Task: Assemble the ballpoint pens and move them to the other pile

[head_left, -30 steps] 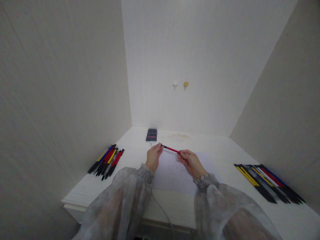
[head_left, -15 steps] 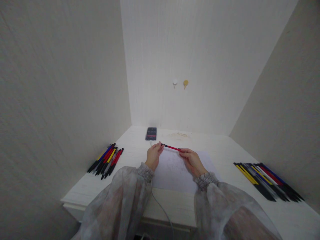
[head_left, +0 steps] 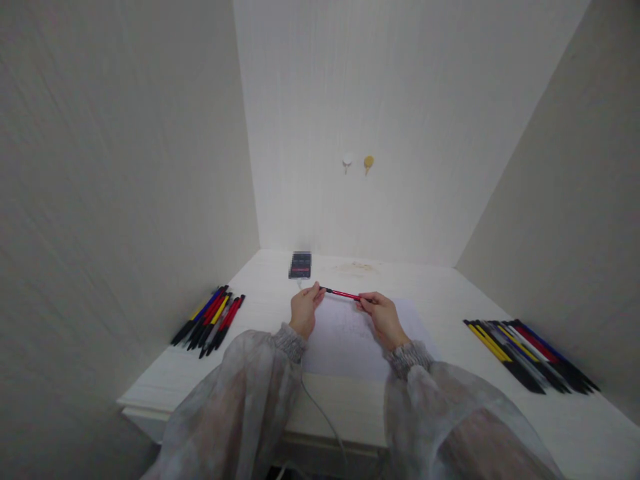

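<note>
A red pen [head_left: 344, 294] with black ends is held level between my two hands, above a sheet of paper [head_left: 345, 353] with faint marks. My left hand [head_left: 304, 312] pinches the pen's black left end between thumb and fingers. At its other end, my right hand [head_left: 383, 319] has its fingers closed round the pen. The fingers hide both tips of the pen. Loose translucent sleeves with gathered cuffs cover both forearms.
Several coloured pens [head_left: 213, 320] lie in a bunch at the left. A row of pens [head_left: 530, 353] lies at the right. A phone [head_left: 301, 265] with a cable [head_left: 323, 412] is near the back wall, which bears a white hook [head_left: 347, 160] and a yellow hook [head_left: 369, 162].
The whole view has shifted slightly. My right-hand fingers have changed position a little on the pen's right end; both hands keep holding it.
</note>
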A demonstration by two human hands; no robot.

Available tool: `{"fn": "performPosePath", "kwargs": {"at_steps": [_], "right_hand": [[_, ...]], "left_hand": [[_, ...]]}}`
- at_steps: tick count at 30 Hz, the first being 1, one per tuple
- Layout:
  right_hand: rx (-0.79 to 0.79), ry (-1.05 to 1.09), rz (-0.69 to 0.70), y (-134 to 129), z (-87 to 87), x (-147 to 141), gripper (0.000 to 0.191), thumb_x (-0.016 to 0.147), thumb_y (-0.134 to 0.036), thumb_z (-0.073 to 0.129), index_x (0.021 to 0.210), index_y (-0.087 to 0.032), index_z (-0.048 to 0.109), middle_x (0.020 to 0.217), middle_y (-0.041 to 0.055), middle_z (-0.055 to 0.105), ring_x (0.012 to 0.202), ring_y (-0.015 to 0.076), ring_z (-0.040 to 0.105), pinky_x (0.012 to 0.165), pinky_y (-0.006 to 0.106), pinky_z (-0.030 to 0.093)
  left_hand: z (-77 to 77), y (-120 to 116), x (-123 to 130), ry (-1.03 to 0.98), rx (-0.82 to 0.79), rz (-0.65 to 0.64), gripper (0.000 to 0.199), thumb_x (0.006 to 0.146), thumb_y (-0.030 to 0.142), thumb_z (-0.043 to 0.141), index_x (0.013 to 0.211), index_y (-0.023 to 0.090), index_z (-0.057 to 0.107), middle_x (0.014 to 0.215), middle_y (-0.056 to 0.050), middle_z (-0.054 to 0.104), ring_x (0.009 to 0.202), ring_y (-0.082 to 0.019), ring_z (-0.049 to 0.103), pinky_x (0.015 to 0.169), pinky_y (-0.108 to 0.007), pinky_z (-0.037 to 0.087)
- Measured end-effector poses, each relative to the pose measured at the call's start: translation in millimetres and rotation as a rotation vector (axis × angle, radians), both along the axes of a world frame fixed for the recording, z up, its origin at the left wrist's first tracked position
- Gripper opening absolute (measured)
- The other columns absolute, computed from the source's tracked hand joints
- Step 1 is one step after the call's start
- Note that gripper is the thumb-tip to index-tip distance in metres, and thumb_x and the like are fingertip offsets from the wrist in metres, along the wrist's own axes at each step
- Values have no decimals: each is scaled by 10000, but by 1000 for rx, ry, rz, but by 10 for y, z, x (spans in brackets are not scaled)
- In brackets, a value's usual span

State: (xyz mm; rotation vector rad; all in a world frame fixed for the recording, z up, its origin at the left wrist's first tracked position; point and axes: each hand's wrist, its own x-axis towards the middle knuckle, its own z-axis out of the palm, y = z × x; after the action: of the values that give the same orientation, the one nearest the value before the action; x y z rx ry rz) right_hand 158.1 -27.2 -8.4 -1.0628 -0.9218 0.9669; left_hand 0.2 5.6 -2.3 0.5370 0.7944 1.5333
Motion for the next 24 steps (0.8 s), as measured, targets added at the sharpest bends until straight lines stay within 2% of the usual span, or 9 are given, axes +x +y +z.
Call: {"fn": "performPosePath", "kwargs": {"at_steps": [4,9,12,16,21,24], "right_hand": [[197,-285,-86,-59,61,-23,92,599,-132,598,655,-192,639,629,-9,621,633,128,554,684,270,416],[331,-412,-182,-74,90,96,138,648,-133,527,682,-225,624,751,-12,610,746,134,532,763,268,379],[237,-455,-232,-26,40,204,128,650,-168,516,709,-223,616,669,-14,596,671,142,527,691,272,389],[88,-601,-304,54,8,360,107,605,-177,508,642,-206,605,615,-5,583,629,156,512,637,274,367],[-89,-808,-409,99,111,652,156,633,-240,439,590,-182,577,575,20,566,581,163,493,554,261,335],[-144,-938,-476,75,192,753,183,652,-237,404,602,-170,566,576,31,566,572,157,487,541,253,324]], "left_hand": [[18,17,-8,-3,-56,78,111,658,108,611,584,127,530,594,-5,582,606,-83,586,707,-213,465],[19,99,-83,-14,-124,184,165,703,98,554,559,144,487,543,20,557,551,-70,576,683,-203,462],[-13,141,-111,5,-85,190,176,700,112,561,550,142,473,517,21,547,552,-83,583,685,-222,464],[-60,160,-110,78,-4,162,202,699,156,572,535,140,456,506,6,555,553,-100,591,683,-243,472],[-106,175,-113,117,-2,134,215,693,177,579,538,134,437,495,-1,553,546,-111,598,642,-247,490],[-126,172,-115,130,2,94,217,661,172,609,541,128,434,478,5,543,537,-120,601,625,-250,498]]}}
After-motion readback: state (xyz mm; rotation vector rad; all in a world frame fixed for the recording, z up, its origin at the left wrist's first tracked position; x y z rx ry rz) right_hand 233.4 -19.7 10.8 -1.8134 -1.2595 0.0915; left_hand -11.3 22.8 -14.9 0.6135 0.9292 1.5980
